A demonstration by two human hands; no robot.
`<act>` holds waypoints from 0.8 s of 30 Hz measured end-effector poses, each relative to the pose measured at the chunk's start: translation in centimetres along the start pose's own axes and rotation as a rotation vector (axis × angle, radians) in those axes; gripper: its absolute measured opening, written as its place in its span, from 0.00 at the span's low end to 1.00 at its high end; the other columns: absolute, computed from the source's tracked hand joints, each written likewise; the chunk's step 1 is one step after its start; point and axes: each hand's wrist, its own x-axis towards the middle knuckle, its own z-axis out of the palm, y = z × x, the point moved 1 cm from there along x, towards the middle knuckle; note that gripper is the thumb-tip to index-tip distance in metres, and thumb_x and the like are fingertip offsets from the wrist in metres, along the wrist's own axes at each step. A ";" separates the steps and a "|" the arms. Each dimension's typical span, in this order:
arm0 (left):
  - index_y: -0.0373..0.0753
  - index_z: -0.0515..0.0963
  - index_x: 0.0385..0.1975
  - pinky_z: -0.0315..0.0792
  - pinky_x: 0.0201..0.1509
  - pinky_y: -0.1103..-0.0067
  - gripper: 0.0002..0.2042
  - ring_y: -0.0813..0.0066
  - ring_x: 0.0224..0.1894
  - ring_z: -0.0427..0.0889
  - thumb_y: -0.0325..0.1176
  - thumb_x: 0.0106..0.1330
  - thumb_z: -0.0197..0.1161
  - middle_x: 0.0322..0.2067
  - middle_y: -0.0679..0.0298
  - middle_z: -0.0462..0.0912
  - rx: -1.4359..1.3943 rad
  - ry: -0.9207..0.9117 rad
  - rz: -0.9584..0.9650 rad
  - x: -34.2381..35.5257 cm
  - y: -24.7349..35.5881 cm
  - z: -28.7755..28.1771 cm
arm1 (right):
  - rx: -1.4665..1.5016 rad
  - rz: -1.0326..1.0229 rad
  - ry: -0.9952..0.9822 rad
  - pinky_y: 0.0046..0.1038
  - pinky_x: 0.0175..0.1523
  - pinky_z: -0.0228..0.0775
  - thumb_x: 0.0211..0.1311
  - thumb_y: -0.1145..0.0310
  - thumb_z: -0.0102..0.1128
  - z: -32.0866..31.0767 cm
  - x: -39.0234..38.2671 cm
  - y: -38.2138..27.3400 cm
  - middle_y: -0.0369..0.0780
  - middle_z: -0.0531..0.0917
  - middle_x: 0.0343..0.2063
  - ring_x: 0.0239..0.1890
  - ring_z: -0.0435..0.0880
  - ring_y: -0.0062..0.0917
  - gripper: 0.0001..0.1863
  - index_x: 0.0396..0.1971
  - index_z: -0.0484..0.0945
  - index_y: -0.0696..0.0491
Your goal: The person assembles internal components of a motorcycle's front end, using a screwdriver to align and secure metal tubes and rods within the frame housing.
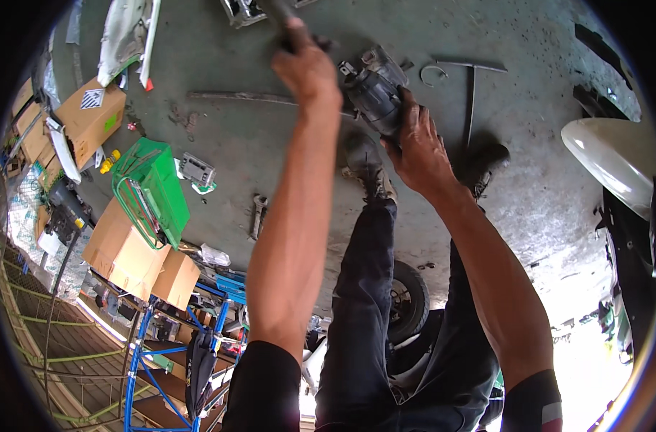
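Observation:
My left hand (pixel 306 68), smeared by motion, is closed around a dark, thick, rod-shaped tool (pixel 279 13) that runs up to the frame's top edge; its kind is not clear. My right hand (pixel 421 147) wraps its fingers over the lower end of a black impact wrench (pixel 374 97), whose square drive points up and left. The wrench is in front of my feet, and part of its body is hidden under my fingers. A long dark metal bar (pixel 231 95) lies on the floor, passing behind my left wrist.
A T-handle wrench (pixel 472 93) and a metal ring (pixel 433 75) lie right of the impact wrench. A spanner (pixel 258 214), green crate (pixel 151 191), cardboard boxes (pixel 123 245) and blue rack (pixel 144 360) stand left. A wheel (pixel 410 302) is behind my legs; a white panel (pixel 612 165) is right.

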 end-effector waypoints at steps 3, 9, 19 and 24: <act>0.35 0.74 0.28 0.72 0.20 0.78 0.18 0.78 0.15 0.71 0.46 0.70 0.56 0.18 0.66 0.73 0.072 -0.047 -0.072 2.4 1.7 -1.9 | 0.022 -0.006 -0.003 0.47 0.59 0.63 0.56 0.72 0.63 0.4 -2.3 2.4 0.56 0.67 0.54 0.58 0.67 0.54 0.43 0.67 0.48 0.56; 0.38 0.74 0.28 0.79 0.21 0.74 0.15 0.76 0.14 0.71 0.43 0.71 0.56 0.17 0.67 0.74 0.243 -0.265 -0.454 4.4 -1.9 -2.9 | -0.091 -0.033 0.036 0.45 0.59 0.63 0.54 0.74 0.64 0.6 -5.0 7.7 0.53 0.68 0.55 0.60 0.67 0.49 0.41 0.66 0.52 0.57; 0.36 0.51 0.69 0.53 0.71 0.64 0.44 0.45 0.70 0.51 0.55 0.61 0.62 0.68 0.45 0.56 1.058 -0.333 -0.057 11.1 -8.9 -2.4 | -0.077 -0.111 0.010 0.47 0.53 0.67 0.53 0.64 0.68 -1.6 -1.4 2.9 0.52 0.72 0.47 0.52 0.73 0.48 0.41 0.66 0.57 0.50; 0.28 0.77 0.41 0.77 0.40 0.62 0.24 0.54 0.30 0.83 0.50 0.69 0.53 0.30 0.52 0.84 0.974 -0.156 -0.023 11.8 -8.1 -5.8 | -0.029 -0.018 0.032 0.48 0.54 0.68 0.52 0.60 0.71 -0.4 0.7 -1.0 0.54 0.72 0.43 0.50 0.74 0.52 0.43 0.66 0.57 0.50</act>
